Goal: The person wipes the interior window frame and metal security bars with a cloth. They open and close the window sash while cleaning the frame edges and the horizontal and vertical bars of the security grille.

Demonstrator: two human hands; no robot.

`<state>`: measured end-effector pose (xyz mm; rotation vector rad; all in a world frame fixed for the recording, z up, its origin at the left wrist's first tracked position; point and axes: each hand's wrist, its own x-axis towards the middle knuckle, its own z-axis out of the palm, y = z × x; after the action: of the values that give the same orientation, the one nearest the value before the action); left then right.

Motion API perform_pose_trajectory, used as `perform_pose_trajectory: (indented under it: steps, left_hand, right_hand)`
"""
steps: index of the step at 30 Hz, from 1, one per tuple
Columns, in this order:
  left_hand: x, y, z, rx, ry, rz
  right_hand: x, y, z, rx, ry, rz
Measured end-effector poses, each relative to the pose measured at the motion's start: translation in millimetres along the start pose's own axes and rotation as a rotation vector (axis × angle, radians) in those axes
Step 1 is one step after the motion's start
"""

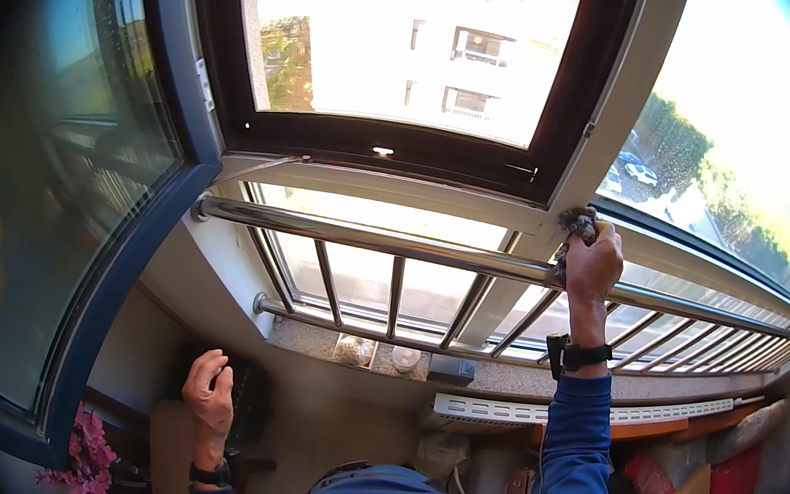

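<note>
At three o'clock, the right hand (595, 262) grips a crumpled gray rag (579, 223) against the pale window frame (619, 107); at seven, the left hand (211, 395) hangs half-curled, empty.

Free room around left grip (211, 393), steel railing (371, 235) before window (360, 136)
</note>
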<state>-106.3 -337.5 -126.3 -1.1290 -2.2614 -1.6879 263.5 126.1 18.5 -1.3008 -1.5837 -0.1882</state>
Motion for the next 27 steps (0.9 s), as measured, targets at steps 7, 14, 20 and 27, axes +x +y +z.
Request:
perform_pose_trajectory:
  steps: [7, 14, 20, 27]
  left_hand:
    - [-30.8, -18.3, -55.7, -0.246, 0.277, -0.461]
    - [-36.4, -28.8, -104.1, -0.415, 0.566, -0.486]
    - [-43.4, -31.3, -153.6, -0.581, 0.768, -0.457]
    - [-49.4, -6.6, -220.8, -0.922, 0.688, -0.034]
  right_hand:
    - [-30.1, -61.6, 26.3, 0.195, -0.194, -0.31]
    - [-43.9, -140.5, 54.6, 0.174, -0.295, -0.524]
    - [-58.5, -230.5, 81.4, 0.194, -0.359, -0.66]
    - [-80.6, -344.3, 99.7, 1.171, -0.656, -0.2]
